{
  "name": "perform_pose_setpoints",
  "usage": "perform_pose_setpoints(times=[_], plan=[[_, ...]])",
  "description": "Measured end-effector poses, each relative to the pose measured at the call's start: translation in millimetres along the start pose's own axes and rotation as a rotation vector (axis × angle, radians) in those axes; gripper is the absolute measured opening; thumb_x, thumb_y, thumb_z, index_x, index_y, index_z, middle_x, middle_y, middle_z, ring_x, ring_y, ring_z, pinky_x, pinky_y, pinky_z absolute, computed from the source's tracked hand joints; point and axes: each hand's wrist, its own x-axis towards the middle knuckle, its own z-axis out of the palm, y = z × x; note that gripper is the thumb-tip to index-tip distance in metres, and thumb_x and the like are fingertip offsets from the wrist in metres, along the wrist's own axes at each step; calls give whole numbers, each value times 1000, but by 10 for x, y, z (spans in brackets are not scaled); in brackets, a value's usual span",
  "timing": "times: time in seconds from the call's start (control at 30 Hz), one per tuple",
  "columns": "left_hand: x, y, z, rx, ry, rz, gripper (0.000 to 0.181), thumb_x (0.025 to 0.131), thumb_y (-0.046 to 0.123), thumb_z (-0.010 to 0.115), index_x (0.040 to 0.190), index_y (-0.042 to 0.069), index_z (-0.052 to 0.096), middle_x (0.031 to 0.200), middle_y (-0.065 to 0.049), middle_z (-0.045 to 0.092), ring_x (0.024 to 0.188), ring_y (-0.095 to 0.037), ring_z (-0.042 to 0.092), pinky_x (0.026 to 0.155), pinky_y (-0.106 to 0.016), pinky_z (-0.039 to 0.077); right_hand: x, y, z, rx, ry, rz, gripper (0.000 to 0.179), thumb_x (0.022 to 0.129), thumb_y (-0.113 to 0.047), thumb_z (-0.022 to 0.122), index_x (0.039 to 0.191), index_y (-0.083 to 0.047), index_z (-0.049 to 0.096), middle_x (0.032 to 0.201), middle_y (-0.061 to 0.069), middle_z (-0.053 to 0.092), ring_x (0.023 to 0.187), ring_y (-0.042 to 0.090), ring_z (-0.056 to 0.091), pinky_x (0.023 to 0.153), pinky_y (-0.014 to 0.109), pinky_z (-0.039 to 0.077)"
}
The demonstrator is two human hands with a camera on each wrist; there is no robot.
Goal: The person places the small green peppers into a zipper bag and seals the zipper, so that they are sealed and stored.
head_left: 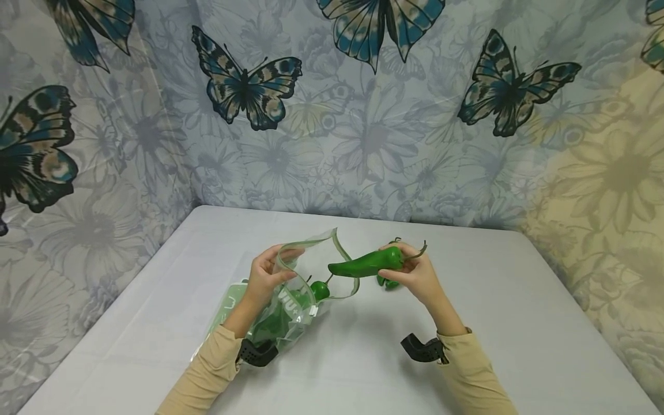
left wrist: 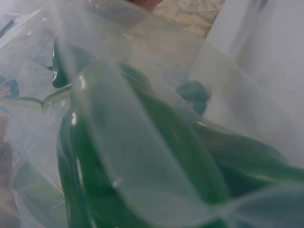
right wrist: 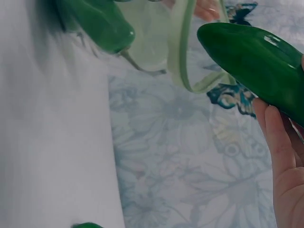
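A long green pepper with a curved stem is in my right hand, pinched near its stem end. Its tip points left at the mouth of a clear zip bag with green edging and white lettering. My left hand grips the bag's rim on the left, and the mouth gapes. Inside the bag lie several green peppers, one with its stem toward the opening. In the right wrist view the held pepper is beside the bag's green rim, apart from the peppers inside.
More green peppers lie on the white table behind my right hand, partly hidden. A flat green-printed packet lies left of the bag, under my left forearm. A butterfly-patterned cloth hangs behind the table's far edge.
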Motion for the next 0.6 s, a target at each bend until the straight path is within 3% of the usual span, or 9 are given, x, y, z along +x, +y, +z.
perform_pose_setpoints(times=[0.23,0.4,0.6], plan=[[-2,-5,15,4,0,-4,42,76,13,72,115,4,58,110,-5,61,106,-20,53,89,-28,36,-18,15,90,15,-16,19,36,70,14,68,103,13,55,95,4,58,73,15,62,60,27,51],[-4,-1,12,7,-4,-4,43,76,13,71,116,3,57,110,-5,61,106,-20,53,79,-26,42,-18,25,175,18,-27,12,36,70,14,67,103,16,53,93,1,61,66,10,60,54,21,48],[-5,-7,15,8,-7,-9,43,77,14,71,116,4,57,110,-4,61,106,-19,53,86,-27,38,-10,51,264,49,-29,1,38,70,14,68,104,17,52,96,0,61,75,14,63,61,25,50]])
